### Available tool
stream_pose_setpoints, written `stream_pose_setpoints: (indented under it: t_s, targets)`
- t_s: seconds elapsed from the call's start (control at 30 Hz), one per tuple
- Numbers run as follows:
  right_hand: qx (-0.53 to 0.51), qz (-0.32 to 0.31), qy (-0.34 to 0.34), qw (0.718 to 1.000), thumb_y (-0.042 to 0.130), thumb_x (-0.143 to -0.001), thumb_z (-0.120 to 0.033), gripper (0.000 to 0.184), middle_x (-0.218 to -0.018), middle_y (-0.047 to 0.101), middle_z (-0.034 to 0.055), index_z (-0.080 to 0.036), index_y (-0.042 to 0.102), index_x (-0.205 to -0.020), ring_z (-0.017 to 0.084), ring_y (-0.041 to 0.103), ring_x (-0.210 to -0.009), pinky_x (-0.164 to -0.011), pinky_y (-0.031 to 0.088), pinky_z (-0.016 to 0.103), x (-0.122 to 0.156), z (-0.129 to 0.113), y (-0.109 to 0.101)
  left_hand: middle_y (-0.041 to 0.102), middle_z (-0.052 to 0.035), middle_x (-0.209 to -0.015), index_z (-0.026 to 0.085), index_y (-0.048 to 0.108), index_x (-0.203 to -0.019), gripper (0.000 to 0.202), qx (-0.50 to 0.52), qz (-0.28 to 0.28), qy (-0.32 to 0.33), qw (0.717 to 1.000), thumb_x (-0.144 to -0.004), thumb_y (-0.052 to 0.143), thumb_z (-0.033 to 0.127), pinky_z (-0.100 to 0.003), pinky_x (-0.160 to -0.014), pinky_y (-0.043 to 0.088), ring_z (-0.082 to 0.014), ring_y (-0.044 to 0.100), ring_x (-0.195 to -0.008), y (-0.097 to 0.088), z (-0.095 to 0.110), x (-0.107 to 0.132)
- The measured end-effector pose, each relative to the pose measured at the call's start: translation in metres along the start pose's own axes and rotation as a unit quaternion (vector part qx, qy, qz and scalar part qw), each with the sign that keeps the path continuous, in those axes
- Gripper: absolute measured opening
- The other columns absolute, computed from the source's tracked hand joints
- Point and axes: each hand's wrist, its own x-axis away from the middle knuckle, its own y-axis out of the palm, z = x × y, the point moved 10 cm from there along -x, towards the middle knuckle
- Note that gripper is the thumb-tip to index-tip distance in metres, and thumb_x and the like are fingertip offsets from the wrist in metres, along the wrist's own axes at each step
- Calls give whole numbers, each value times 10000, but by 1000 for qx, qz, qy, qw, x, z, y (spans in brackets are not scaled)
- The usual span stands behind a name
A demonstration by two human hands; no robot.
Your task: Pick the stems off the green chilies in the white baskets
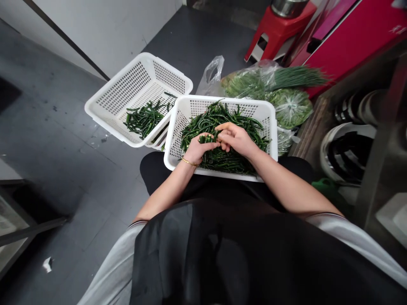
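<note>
A white slotted basket (178,131) rests on my lap, heaped with long green chili peppers (219,118). My left hand (197,149), with a gold bracelet at the wrist, is closed round a small bunch of peppers (206,138). My right hand (235,139) lies over the pile beside it, fingers curled onto the peppers and touching the left hand's bunch. A second white basket (111,95) sits to the left on the floor, tilted, with a smaller pile of green peppers (143,119) in it.
Clear plastic bags of green vegetables (280,95) lie behind the lap basket. A red stool (275,31) and a magenta cabinet (349,38) stand at the back right. Metal shelving with stacked pots (346,148) is at the right. Grey floor spreads to the left.
</note>
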Motion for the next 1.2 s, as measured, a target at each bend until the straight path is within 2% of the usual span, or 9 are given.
stream_pose_setpoints:
  t_s: [0.17,0.23,0.3,0.4,0.57,0.67,0.83,0.97,1.2]
  targets:
    - [108,-101,41,988,477,-880,-385,286,-578,572,-26,-168,612,-751,102,539,-523,-545,398,225,25,23,40,698,-31,-740,115,663,-741,236,134,33,-79,987,-549,772,198,-232,-549,437,-72,528,-526,-14,-16,3]
    - [174,-96,-8,980,420,-913,-349,327,-597,575,-6,-173,577,-687,112,538,-556,-574,384,238,36,18,49,691,-32,-708,110,666,-711,197,134,47,-103,984,-560,757,197,-231,-543,445,-76,534,-518,-20,-23,9]
    - [259,-111,-101,954,412,-927,-327,318,-672,603,25,-174,560,-691,130,545,-628,-602,367,251,50,3,62,672,-36,-651,103,671,-693,185,120,25,-141,982,-562,753,204,-240,-552,454,-98,559,-531,-17,-34,18]
    - [353,-232,-197,885,418,-941,-315,278,-779,637,50,-176,578,-760,147,543,-679,-616,347,264,76,-9,90,658,-53,-612,87,688,-730,230,89,-55,-206,973,-533,764,179,-261,-580,461,-139,597,-570,0,-51,34]
    - [376,-368,-139,839,412,-955,-321,293,-770,660,18,-209,646,-819,141,558,-671,-627,342,254,84,-13,91,647,-30,-617,88,695,-778,253,81,-40,-167,982,-542,756,156,-261,-613,462,-121,578,-574,1,-41,32]
    - [469,-312,-28,826,478,-913,-447,321,-842,689,55,-213,694,-883,179,604,-712,-616,354,266,62,2,57,636,-7,-619,114,670,-761,180,133,23,-141,981,-592,708,165,-255,-623,476,-102,561,-558,-13,-31,25]
    - [602,-67,91,791,408,-883,-645,614,-1026,684,194,-121,680,-1052,279,650,-843,-659,423,331,25,23,-4,686,-38,-728,135,616,-755,137,184,52,-145,971,-620,640,124,-305,-713,520,-134,633,-649,-29,-31,22]
    - [600,-90,118,786,410,-938,-445,434,-927,718,168,-131,709,-915,270,663,-853,-639,420,313,21,45,2,665,-32,-674,120,607,-756,162,176,60,-175,967,-602,650,94,-326,-682,532,-143,636,-627,-36,-38,27]
    - [512,-3,85,855,419,-933,-458,374,-756,696,73,-195,652,-805,211,641,-722,-588,362,279,63,10,12,692,-78,-721,86,649,-734,240,91,25,-179,979,-560,788,176,-258,-547,457,-153,632,-629,-11,-52,38]
